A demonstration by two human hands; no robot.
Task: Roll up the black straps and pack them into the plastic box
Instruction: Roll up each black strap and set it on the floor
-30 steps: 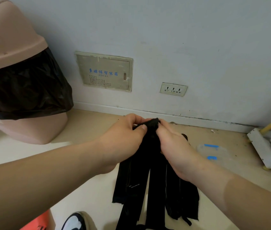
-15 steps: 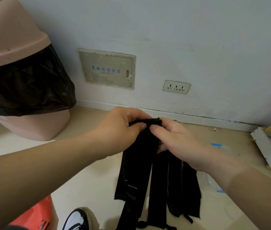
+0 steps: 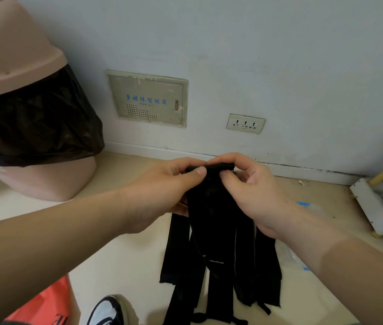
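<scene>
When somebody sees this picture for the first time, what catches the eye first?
The two hands in the centre: the left hand and the right hand pinch the top end of the black straps, which run down toward the bottom edge. Then the big pink bin with its black bag, at the upper left.
</scene>
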